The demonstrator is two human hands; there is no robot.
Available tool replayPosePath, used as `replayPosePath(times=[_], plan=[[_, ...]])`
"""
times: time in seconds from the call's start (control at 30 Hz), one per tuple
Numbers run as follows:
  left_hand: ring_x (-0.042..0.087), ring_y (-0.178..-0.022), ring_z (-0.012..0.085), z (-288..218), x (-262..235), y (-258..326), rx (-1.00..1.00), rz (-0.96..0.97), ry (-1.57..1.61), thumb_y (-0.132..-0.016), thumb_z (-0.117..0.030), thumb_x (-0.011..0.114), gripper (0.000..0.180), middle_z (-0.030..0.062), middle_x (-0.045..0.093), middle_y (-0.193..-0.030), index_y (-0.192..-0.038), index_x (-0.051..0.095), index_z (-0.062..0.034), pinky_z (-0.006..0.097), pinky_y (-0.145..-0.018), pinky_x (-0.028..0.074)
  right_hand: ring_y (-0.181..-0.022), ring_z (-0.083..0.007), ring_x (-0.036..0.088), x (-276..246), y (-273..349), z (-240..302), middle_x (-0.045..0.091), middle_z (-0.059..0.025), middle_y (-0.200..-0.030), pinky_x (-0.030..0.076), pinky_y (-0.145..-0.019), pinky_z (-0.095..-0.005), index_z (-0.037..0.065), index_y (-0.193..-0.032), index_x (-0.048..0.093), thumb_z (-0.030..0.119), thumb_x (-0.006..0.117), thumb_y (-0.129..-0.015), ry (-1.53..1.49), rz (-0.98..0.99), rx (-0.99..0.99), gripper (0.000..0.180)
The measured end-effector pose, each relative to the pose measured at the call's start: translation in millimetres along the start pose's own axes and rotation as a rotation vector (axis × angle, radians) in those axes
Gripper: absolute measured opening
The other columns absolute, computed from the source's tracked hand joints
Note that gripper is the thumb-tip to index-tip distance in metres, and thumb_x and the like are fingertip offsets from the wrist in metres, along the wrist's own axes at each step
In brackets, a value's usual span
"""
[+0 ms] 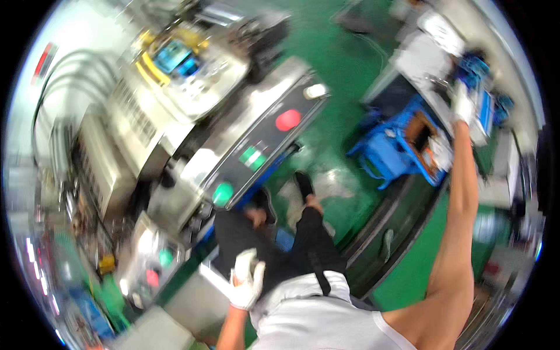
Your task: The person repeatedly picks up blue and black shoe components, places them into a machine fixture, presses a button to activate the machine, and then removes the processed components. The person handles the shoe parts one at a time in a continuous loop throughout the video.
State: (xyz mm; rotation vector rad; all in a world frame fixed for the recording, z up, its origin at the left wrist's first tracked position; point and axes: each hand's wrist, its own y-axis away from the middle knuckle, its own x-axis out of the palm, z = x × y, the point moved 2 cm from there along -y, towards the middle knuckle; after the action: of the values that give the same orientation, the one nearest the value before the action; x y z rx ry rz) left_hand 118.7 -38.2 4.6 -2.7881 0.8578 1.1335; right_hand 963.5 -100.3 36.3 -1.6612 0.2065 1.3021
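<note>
Gloved right hand stretches far out to the blue parts just beyond its fingers; blur hides whether it grips. Gloved left hand hangs half-curled, holding nothing, beside the control panel. Steadying the reach seems wise.

Single head view, worn fisheye, looks steeply down and tilted over person's own torso and legs to green floor. Left hand close below lens, near body; right hand far out at arm's length. Edges bend at rim, picture motion-blurred.
</note>
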Motion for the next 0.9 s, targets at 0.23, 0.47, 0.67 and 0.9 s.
replayPosePath(times=[0.23,0.47,0.67,0.9], plan=[[0.07,-0.107,0.0345,122,-41,116,-0.589,-0.432,0.038,-0.099,-0.018,0.068,0.026,0.0187,0.072,-0.114,-0.119,0.07,-0.0011,0.041,-0.096,0.054,-0.118,-0.0262,0.066,-25,295,254,0.048,-0.0223,-0.156,0.058,-0.099,-0.0345,-0.007,-0.158,0.037,0.023,0.075,-0.1,-1.135,0.614,0.438,0.076],[0.069,-0.11,0.0373,240,40,462,-1.384,-0.968,0.049,-0.101,-0.03,0.06,0.033,0.0196,0.073,-0.118,-0.116,0.072,-0.0032,0.046,-0.098,0.053,-0.132,-0.0291,0.059,-93,408,426,0.039,-0.0206,-0.163,0.058,-0.102,-0.0387,-0.003,-0.16,0.035,0.023,0.069,-0.104,-1.081,1.215,-0.214,0.071],[0.062,-0.126,0.038,148,122,661,-2.559,-0.923,-0.057,-0.093,-0.049,0.073,0.073,0.0192,0.06,-0.141,-0.152,0.051,-0.0116,0.053,-0.105,0.05,-0.112,-0.0247,0.069,-103,405,495,0.055,-0.0221,-0.15,0.058,-0.095,-0.0347,-0.005,-0.159,0.039,0.027,0.068,-0.103,-0.794,1.269,-0.657,0.071],[0.055,-0.136,0.042,191,216,782,-2.051,-1.615,0.203,-0.095,-0.065,0.064,0.093,0.0216,0.042,-0.161,-0.167,0.029,-0.0163,0.058,-0.109,0.047,-0.104,-0.027,0.073,-90,398,559,0.071,-0.019,-0.132,0.055,-0.094,-0.039,0.002,-0.154,0.049,0.035,0.071,-0.098,-0.33,0.992,-1.228,0.069]])
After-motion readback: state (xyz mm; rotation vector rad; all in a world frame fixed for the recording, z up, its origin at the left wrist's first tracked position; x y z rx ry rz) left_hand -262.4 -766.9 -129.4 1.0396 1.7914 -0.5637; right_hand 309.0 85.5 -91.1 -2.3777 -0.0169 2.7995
